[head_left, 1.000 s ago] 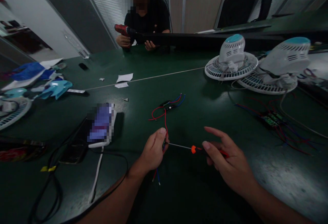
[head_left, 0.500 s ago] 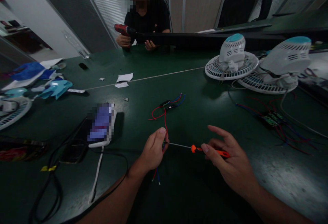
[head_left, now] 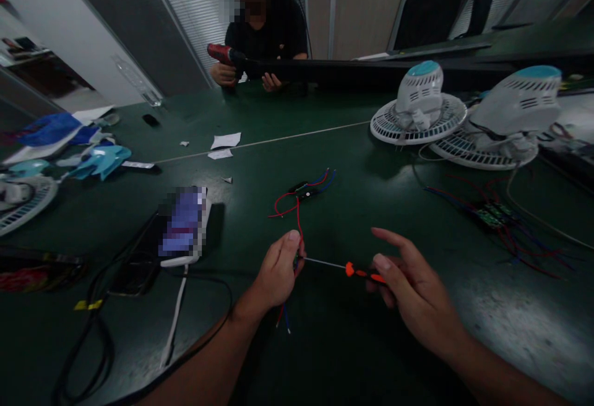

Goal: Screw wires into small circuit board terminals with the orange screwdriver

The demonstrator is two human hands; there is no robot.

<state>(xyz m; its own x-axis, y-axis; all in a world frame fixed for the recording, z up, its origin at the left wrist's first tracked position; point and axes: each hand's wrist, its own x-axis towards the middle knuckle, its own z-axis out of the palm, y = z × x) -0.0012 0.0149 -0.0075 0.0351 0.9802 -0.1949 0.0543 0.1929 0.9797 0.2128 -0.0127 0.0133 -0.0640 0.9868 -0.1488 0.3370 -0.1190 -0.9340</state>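
My left hand [head_left: 279, 268] is closed around a small circuit board [head_left: 296, 262], most of it hidden by the fingers. Red and blue wires [head_left: 284, 319] hang out below that hand. In my right hand [head_left: 411, 291] is the handle of an orange and black screwdriver [head_left: 350, 268], pinched by the thumb and other fingers, with the index finger stretched out. Its thin shaft runs left, and the tip meets the board at my left hand. Just beyond lie two small black modules [head_left: 307, 195] with red and blue leads; one red wire reaches down to my left hand.
Two white fan heads [head_left: 420, 106] stand at the back right, above a bundle of wired circuit boards [head_left: 494, 215]. Left are a phone [head_left: 183, 223], cables [head_left: 99, 332] and blue fan blades [head_left: 102, 159]. Across the table, a person [head_left: 266, 28] holds a red power drill [head_left: 220, 53].
My right thumb and fingers have shifted along and around the screwdriver handle, covering more of its rear end. My left hand stays nearly still.
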